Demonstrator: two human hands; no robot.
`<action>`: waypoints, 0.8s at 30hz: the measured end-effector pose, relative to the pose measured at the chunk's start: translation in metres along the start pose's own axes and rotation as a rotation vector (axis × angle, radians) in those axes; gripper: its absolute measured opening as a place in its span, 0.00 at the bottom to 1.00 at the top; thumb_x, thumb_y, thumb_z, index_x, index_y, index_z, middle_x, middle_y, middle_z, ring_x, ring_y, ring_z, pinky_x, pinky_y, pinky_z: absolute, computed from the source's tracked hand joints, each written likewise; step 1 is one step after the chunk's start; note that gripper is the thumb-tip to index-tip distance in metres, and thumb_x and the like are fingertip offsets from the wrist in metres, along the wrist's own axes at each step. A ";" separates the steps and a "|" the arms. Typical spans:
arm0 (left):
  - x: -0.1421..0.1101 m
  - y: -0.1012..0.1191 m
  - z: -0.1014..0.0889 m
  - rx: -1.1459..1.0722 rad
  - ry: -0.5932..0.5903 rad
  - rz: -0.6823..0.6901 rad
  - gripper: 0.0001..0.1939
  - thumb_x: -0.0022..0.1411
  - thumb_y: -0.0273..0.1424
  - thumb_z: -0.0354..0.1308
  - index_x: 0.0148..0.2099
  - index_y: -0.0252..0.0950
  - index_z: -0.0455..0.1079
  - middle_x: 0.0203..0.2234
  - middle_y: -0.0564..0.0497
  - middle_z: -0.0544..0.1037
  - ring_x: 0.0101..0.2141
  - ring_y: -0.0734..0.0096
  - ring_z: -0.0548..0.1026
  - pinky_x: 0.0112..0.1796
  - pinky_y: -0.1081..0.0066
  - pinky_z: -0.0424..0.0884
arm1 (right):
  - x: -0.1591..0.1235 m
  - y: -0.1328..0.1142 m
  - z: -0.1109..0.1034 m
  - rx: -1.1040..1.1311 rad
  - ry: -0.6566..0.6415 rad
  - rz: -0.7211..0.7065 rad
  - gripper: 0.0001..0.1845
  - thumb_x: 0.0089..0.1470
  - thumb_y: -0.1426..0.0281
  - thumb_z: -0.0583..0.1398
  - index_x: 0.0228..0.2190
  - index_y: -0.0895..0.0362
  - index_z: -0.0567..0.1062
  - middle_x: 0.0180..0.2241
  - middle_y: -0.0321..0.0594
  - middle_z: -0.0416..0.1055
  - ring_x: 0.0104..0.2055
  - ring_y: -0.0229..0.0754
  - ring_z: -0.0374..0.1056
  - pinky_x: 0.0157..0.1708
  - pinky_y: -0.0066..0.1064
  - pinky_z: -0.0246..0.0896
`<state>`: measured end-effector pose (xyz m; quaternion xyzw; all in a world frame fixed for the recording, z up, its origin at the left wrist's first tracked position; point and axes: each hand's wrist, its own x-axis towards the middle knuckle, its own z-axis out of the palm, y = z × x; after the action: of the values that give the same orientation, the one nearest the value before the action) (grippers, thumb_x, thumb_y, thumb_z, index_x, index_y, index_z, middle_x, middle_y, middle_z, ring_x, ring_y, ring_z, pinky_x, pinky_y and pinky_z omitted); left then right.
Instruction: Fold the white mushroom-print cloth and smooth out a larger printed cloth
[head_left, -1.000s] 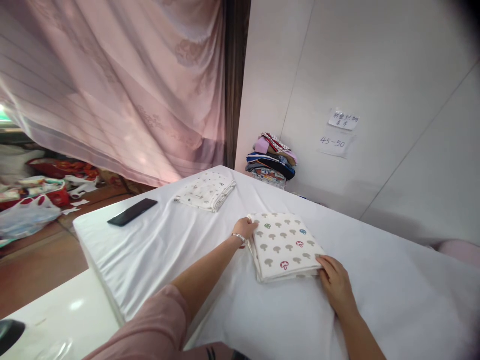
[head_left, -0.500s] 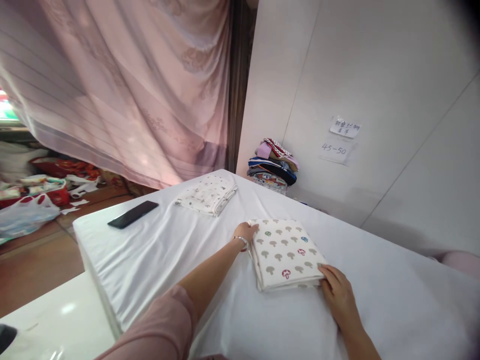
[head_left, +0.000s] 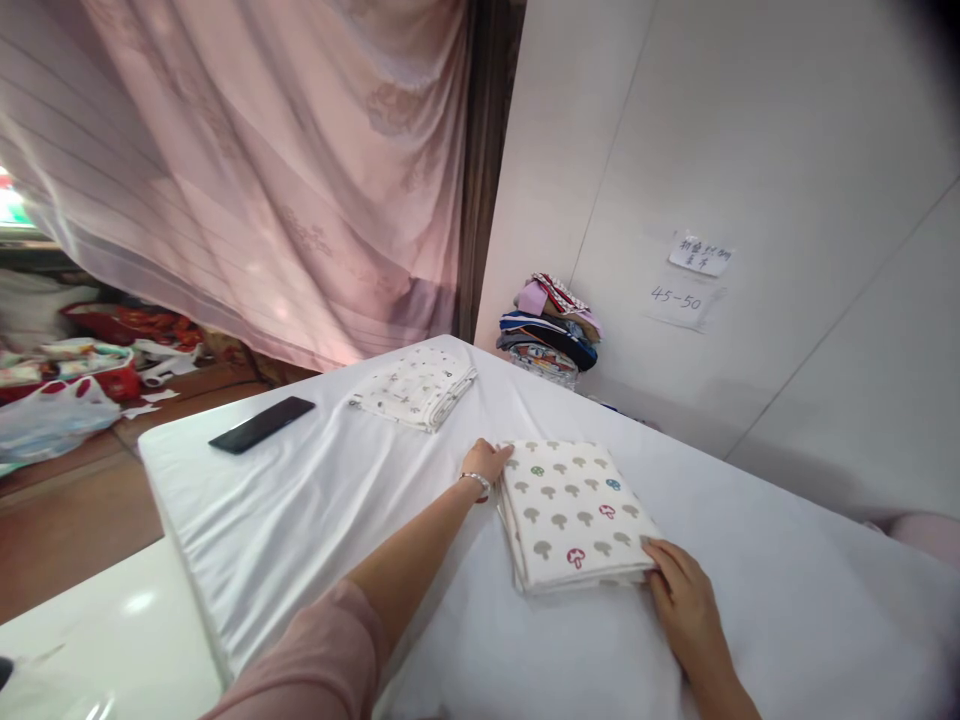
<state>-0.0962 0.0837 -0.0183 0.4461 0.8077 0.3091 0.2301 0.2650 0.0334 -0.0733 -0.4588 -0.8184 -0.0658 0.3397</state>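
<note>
A folded white cloth (head_left: 574, 505) with grey, red, green and blue mushroom prints lies flat on the white-covered table. At its far left corner my left hand (head_left: 485, 462) grips the edge, thumb on top and the other fingers partly hidden. My right hand (head_left: 686, 600) holds the near right corner, fingertips on the top and the thumb out of sight. Several layers show along the cloth's left side. Farther off sits a second folded white cloth (head_left: 416, 387) with small dark prints, apart from both hands.
A black phone (head_left: 262, 424) lies near the table's left edge. Beyond the table, a pile of folded clothes (head_left: 551, 325) stands against the white wall (head_left: 750, 150). A pink curtain (head_left: 300, 170) hangs at the back left. Plastic bags (head_left: 56, 425) rest on the floor.
The view has shifted slightly. Both hands keep their places at the cloth's corners, and the mushroom cloth stays folded, with no clear movement on the table.
</note>
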 end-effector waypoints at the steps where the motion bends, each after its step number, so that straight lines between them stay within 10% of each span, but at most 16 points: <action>1: 0.001 0.000 0.000 0.000 -0.001 0.001 0.20 0.53 0.45 0.53 0.38 0.33 0.66 0.35 0.42 0.76 0.37 0.61 0.73 0.31 0.71 0.62 | 0.000 0.000 0.000 -0.004 -0.005 0.002 0.15 0.54 0.67 0.50 0.42 0.54 0.69 0.45 0.43 0.67 0.46 0.47 0.63 0.46 0.43 0.59; 17: -0.004 -0.002 -0.018 -0.080 0.070 0.181 0.12 0.57 0.31 0.51 0.44 0.35 0.66 0.38 0.48 0.74 0.35 0.70 0.73 0.36 0.72 0.65 | -0.002 -0.006 -0.007 -0.139 -0.036 -0.014 0.16 0.54 0.68 0.49 0.43 0.53 0.69 0.46 0.43 0.67 0.47 0.47 0.63 0.45 0.43 0.57; 24: -0.039 -0.014 0.000 0.001 0.049 0.876 0.13 0.57 0.26 0.51 0.45 0.38 0.67 0.46 0.49 0.71 0.49 0.66 0.66 0.49 0.64 0.60 | 0.011 -0.063 -0.017 -0.110 -0.091 -0.093 0.28 0.47 0.79 0.46 0.50 0.52 0.64 0.51 0.41 0.62 0.54 0.47 0.56 0.51 0.44 0.53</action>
<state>-0.0852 0.0441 -0.0244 0.7394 0.5474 0.3877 0.0579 0.2198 -0.0021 -0.0405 -0.4408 -0.8486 -0.1056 0.2730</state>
